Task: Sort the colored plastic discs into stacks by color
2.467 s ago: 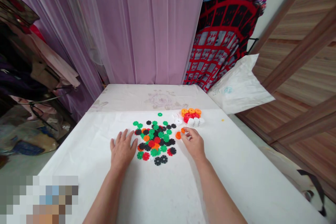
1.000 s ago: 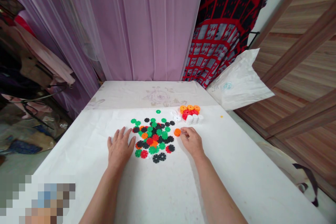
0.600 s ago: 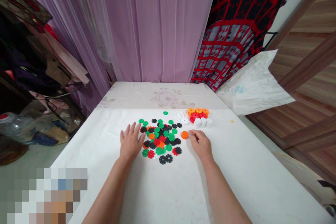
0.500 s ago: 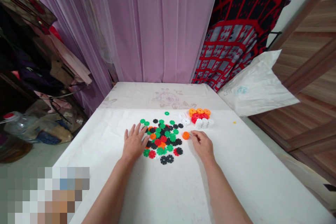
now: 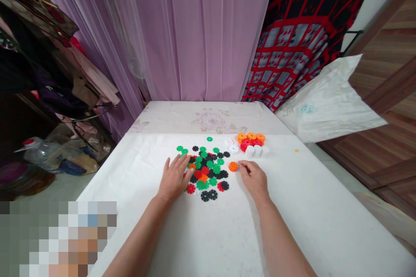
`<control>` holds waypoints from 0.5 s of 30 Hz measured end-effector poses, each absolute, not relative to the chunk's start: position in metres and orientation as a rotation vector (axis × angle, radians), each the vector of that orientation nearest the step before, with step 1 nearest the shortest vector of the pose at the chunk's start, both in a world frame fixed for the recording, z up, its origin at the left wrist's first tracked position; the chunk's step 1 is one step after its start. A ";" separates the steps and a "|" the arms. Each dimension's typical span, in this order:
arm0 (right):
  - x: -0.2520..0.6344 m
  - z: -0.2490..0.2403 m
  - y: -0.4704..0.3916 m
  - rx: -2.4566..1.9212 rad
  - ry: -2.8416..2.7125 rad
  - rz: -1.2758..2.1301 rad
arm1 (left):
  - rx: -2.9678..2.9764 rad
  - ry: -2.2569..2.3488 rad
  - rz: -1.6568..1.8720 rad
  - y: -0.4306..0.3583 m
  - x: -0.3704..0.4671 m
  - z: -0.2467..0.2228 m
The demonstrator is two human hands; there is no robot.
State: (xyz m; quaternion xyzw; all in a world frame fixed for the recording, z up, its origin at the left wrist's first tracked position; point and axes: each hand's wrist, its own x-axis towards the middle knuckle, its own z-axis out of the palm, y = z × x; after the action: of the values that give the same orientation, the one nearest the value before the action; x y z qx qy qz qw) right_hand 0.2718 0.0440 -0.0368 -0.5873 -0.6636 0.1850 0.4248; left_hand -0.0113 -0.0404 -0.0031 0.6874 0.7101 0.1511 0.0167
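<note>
A loose pile of notched plastic discs (image 5: 204, 171), green, black, red and orange, lies in the middle of the white-covered table. My left hand (image 5: 175, 176) rests palm down at the pile's left edge, its fingers apart and over some discs. Right of the pile sits a small orange stack (image 5: 233, 166). My right hand (image 5: 254, 177) is just to the right of that stack, with thumb and fingers curled together; whatever may be between the fingertips is too small to make out. Farther back stand stacks of orange (image 5: 251, 136), red (image 5: 247, 144) and white (image 5: 257, 151) discs.
Loose white discs (image 5: 233, 149) lie left of the stacks. One small yellow piece (image 5: 297, 150) is on the right of the table (image 5: 305, 207). Beyond the right edge is a white bag (image 5: 331, 104); a purple curtain (image 5: 201, 34) hangs behind.
My left hand has shifted slightly right, farther over the pile's left edge. The whole view has moved a little; my right hand stays beside the orange stack.
</note>
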 end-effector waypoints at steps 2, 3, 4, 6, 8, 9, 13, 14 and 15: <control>0.272 -0.038 0.044 -1.469 -1.660 0.470 | 2.208 2.100 0.375 -0.036 0.003 -0.007; 0.272 -0.038 0.044 -1.470 -1.661 0.474 | 2.237 2.056 0.349 -0.035 0.009 -0.009; 0.272 -0.039 0.044 -1.469 -1.664 0.478 | 2.265 2.021 0.338 -0.035 0.013 -0.011; 0.273 -0.040 0.045 -1.466 -1.671 0.484 | 2.323 1.963 0.334 -0.038 0.017 -0.016; 0.273 -0.041 0.046 -1.460 -1.674 0.491 | 2.377 1.906 0.327 -0.042 0.014 -0.018; 0.273 -0.041 0.046 -1.456 -1.674 0.493 | 2.398 1.880 0.320 -0.045 0.011 -0.019; 0.272 -0.040 0.046 -1.454 -1.675 0.490 | 2.418 1.872 0.319 -0.053 -0.005 -0.018; 0.272 -0.040 0.046 -1.455 -1.676 0.489 | 2.399 1.904 0.328 -0.055 -0.008 -0.018; 0.272 -0.040 0.045 -1.457 -1.676 0.487 | 2.370 1.944 0.341 -0.056 -0.012 -0.016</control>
State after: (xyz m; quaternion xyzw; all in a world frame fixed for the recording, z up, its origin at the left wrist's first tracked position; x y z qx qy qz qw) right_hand 0.2721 0.0454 -0.0397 -0.5816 -0.6688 0.1943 0.4203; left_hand -0.0119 -0.0560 -0.0165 0.7681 0.6301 0.1104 0.0286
